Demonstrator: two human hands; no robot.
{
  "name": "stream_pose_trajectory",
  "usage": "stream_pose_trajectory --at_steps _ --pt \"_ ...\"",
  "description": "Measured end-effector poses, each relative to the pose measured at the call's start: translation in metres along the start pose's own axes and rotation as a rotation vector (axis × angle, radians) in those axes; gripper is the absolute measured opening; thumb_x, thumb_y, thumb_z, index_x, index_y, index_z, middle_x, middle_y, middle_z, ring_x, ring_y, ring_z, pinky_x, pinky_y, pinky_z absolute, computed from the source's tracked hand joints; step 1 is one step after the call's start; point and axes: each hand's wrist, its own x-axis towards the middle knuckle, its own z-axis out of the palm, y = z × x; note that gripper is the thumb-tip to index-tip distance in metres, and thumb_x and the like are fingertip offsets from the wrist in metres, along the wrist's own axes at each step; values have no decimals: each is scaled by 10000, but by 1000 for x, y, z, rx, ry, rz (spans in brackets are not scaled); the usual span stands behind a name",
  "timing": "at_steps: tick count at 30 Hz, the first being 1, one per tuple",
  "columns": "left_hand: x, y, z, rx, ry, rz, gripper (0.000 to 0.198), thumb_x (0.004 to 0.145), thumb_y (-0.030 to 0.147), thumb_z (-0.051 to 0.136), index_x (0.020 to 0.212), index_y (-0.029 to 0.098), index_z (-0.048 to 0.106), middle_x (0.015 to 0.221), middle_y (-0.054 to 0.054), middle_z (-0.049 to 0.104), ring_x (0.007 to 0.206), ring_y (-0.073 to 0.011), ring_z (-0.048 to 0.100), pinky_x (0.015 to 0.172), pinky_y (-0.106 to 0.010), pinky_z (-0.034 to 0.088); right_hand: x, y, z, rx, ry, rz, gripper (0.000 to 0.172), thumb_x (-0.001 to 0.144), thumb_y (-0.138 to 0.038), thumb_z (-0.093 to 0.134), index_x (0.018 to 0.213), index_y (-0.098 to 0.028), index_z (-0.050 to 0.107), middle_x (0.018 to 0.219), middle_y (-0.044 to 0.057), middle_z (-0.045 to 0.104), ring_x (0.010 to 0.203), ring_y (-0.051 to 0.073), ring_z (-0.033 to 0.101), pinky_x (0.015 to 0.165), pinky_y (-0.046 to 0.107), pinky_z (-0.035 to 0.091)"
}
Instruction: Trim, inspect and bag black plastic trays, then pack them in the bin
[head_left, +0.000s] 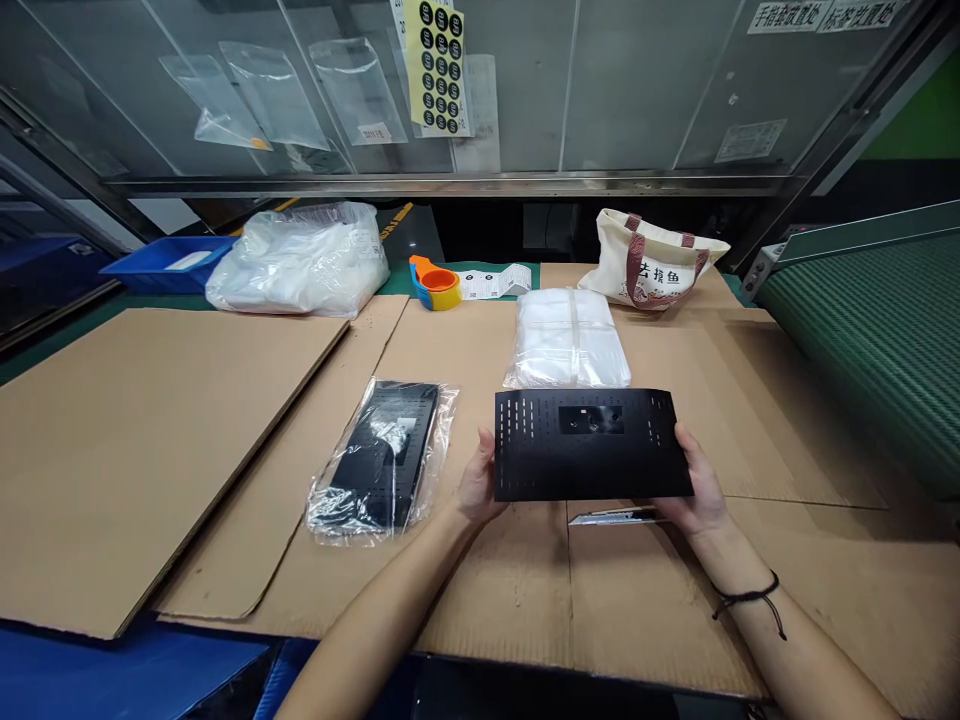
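Observation:
Between my two hands is a black perforated panel (pixel 592 465), with rows of small slots and a glossy dark rectangle near its upper middle. My left hand (pixel 480 485) grips its left edge, thumb up along the side. At the opposite edge, my right hand (pixel 701 490) is closed on the panel, its fingers partly hidden underneath. A utility knife (pixel 611 517) shows below the panel, its far end meeting my right fingers; whether it is held or lies on the cardboard I cannot tell. Left of my hands lies a similar black panel (pixel 382 455) inside a clear plastic bag.
Cardboard sheets (pixel 172 400) cover the bench. Behind the panel sit a banded stack of clear bags (pixel 566 335), an orange-and-yellow tape roll (pixel 439 287) and a cloth tote bag (pixel 652 262). A bulky plastic bag (pixel 300 262) and blue tray (pixel 161 265) stand back left; a green conveyor (pixel 877 330) borders the right.

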Motion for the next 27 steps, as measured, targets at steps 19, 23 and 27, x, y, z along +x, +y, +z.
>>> stream_pose_trajectory --at_steps 19,23,27 --pt "1 2 -2 -78 -42 -45 794 591 742 685 1086 122 676 1152 -144 692 1268 -355 498 1107 -471 345 -2 2 1 4 35 34 396 629 -591 771 892 -296 755 961 -4 769 1152 270 624 1086 465 411" --pt "4 1 -1 -102 67 -30 747 746 714 569 1171 104 634 1178 -155 678 1243 -315 531 1108 -449 349 -2 4 0 -5 23 13 458 655 -651 723 936 -291 747 979 12 766 1181 275 603 1089 483 397" --pt "8 2 3 -88 187 14 655 849 645 495 1198 106 621 1165 -145 685 1196 -280 573 1092 -424 377 -2 8 -5 -33 36 -22 508 710 -702 635 989 -288 729 1026 23 756 1195 269 591 1085 496 396"
